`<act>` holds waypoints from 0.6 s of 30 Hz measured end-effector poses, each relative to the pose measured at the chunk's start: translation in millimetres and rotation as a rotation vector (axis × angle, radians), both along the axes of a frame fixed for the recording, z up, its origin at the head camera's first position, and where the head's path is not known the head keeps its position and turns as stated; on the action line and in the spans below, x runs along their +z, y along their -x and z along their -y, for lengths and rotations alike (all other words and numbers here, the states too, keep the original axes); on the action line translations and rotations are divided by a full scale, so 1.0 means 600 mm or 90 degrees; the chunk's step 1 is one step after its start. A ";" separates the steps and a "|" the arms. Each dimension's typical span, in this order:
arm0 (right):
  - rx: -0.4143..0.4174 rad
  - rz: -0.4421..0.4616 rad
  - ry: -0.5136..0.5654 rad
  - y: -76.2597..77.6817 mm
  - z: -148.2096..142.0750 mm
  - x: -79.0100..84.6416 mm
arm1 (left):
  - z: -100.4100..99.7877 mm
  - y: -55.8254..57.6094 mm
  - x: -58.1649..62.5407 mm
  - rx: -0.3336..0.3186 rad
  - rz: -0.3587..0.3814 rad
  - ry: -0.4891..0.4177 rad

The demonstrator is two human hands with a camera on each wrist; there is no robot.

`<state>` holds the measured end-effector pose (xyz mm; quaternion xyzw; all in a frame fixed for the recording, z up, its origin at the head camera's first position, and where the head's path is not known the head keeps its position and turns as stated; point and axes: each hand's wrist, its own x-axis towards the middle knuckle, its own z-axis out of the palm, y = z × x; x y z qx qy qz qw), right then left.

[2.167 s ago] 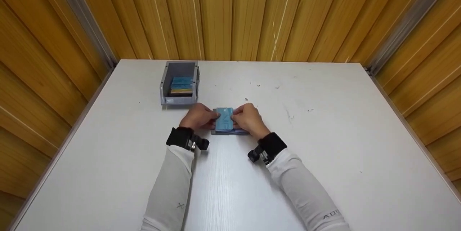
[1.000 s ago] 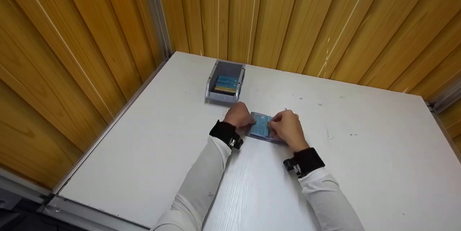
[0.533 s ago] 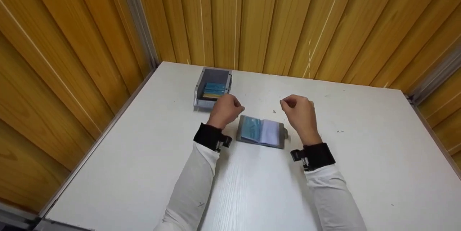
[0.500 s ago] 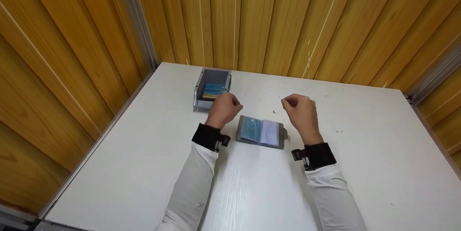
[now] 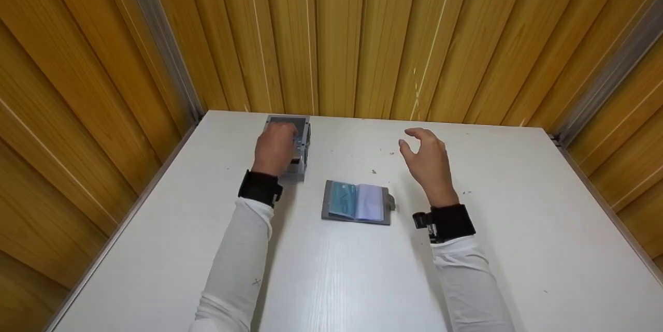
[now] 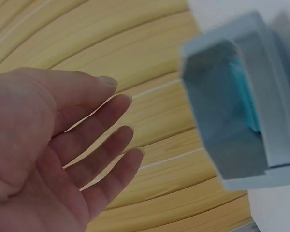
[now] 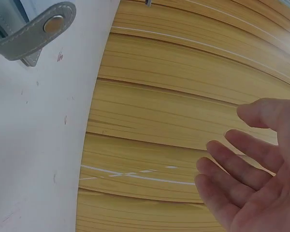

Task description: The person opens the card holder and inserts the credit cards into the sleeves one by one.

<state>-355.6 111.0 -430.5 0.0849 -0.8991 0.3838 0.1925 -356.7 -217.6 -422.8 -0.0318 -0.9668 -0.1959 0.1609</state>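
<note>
My left hand (image 5: 275, 149) is over the left part of the grey bin (image 5: 296, 172) and hides much of it in the head view. In the left wrist view its fingers are relaxed, hold nothing and are apart from the bin, where blue cards (image 6: 245, 94) show. A grey card holder (image 5: 326, 206) lies spread open on the table, with a blue card (image 5: 342, 199) in its left clear sleeve and a pale sleeve (image 5: 370, 202) on the right. My right hand (image 5: 429, 162) hovers beyond the holder to the right, thumb and fingers spread, holding nothing.
The white table (image 5: 331, 280) carries the bin near its back left. Wood-look panels (image 5: 336, 37) rise behind it and on both sides. The holder's snap strap (image 7: 41, 31) sticks out on its right.
Both hands have let go of the blue card, now lying in the holder's left sleeve. The left hand has moved left to the bin; the right hand has lifted away and its fingers have spread.
</note>
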 end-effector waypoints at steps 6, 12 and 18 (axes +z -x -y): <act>0.016 0.005 -0.005 -0.002 0.011 0.006 | 0.028 0.051 -0.024 -0.013 0.108 0.147; 0.020 0.005 -0.041 -0.007 0.027 0.011 | 0.059 0.065 -0.036 -0.017 0.125 0.211; 0.054 0.013 -0.087 -0.011 0.031 0.007 | 0.073 0.059 -0.043 -0.027 0.123 0.235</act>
